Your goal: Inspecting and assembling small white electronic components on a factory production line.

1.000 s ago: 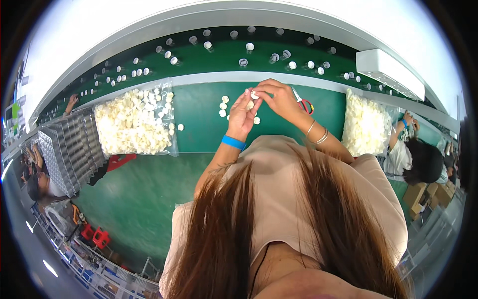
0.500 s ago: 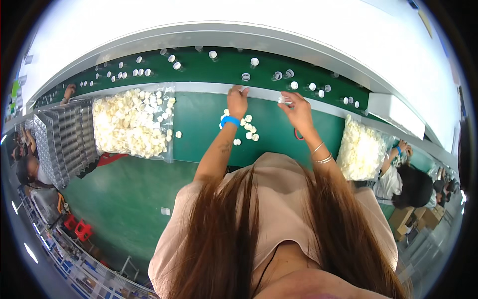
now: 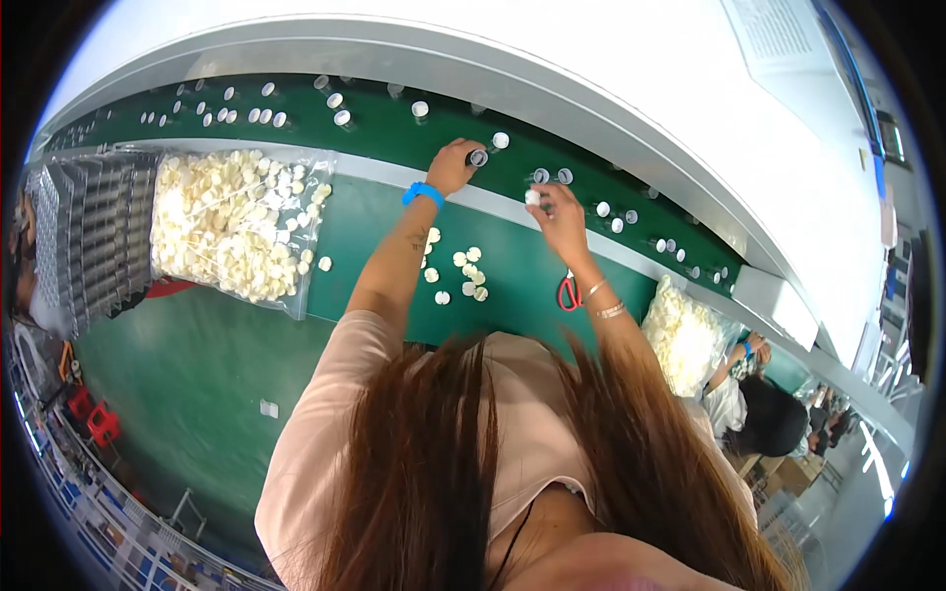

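My left hand (image 3: 453, 165) reaches over the green belt, its fingers closed round a small clear cup (image 3: 477, 158) with an open-looking top. My right hand (image 3: 560, 215) is at the belt's near edge, pinching a small white-topped cup (image 3: 532, 197) between thumb and fingers. Just beyond it stand two clear cups (image 3: 552, 176) side by side on the belt. A white-topped cup (image 3: 501, 141) stands beside my left hand. On the green table between my forearms lie several cream-white round pieces (image 3: 469, 272).
A clear bag (image 3: 232, 227) full of cream-white pieces lies at left, beside stacked grey trays (image 3: 94, 231). Red-handled scissors (image 3: 570, 293) lie by my right forearm. Another bag (image 3: 682, 335) and a white box (image 3: 778, 300) are at right, near another person (image 3: 764, 409). More cups line the belt (image 3: 379, 138).
My left hand has moved out over the belt and closed round a clear cup. A white top now shows on the cup in my right hand. The whole view has shifted and tilted.
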Motion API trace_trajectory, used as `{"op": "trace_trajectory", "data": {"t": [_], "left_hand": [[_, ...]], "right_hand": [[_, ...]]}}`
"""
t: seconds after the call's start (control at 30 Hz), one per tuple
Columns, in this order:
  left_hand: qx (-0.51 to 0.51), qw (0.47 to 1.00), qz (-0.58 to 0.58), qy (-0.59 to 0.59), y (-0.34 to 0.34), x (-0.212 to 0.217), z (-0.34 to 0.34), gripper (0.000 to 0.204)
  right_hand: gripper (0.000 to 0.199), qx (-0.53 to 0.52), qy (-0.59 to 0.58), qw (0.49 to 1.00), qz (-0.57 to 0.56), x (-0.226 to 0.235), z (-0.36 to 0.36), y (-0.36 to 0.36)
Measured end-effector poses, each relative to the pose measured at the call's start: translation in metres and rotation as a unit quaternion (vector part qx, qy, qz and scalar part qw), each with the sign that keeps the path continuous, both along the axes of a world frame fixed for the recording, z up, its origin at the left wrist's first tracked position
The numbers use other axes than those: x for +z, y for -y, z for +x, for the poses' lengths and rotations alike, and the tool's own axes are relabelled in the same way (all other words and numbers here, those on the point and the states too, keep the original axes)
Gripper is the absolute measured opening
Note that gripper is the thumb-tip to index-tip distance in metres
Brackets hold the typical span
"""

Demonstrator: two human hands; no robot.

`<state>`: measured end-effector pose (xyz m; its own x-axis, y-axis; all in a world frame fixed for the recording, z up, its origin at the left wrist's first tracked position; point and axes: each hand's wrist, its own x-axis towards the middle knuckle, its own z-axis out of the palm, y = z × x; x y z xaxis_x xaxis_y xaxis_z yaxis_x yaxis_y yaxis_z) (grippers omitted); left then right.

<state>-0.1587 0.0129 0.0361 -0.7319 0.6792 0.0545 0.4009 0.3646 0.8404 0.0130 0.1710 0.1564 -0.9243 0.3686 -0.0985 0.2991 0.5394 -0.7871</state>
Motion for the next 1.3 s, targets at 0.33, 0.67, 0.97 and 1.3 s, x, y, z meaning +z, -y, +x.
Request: {"op": "trace_trajectory", "data": {"t": [0.33, 0.67, 0.97, 1.3], "left_hand": [[0.141, 0.989, 0.006, 0.043, 0.036, 0.015, 0.004, 0.046], [0.190, 0.953, -0.014, 0.234, 0.123, 0.065, 0.093, 0.033], [0.254, 0.932, 0.005, 0.259, 0.148, 0.089, 0.130, 0.030], [0.241, 0.931, -0.001, 0.273, 0.153, 0.099, 0.128, 0.029]], "right_hand": [[0.032, 0.067, -0.004, 0.989, 0.133, -0.064, -0.102, 0.023], [0.027, 0.085, -0.003, 0.967, 0.240, -0.073, -0.110, 0.041], [0.032, 0.088, -0.085, 0.952, 0.279, -0.090, -0.114, 0.055], [0.033, 0.017, -0.053, 0.973, 0.222, -0.105, -0.117, 0.065]]}}
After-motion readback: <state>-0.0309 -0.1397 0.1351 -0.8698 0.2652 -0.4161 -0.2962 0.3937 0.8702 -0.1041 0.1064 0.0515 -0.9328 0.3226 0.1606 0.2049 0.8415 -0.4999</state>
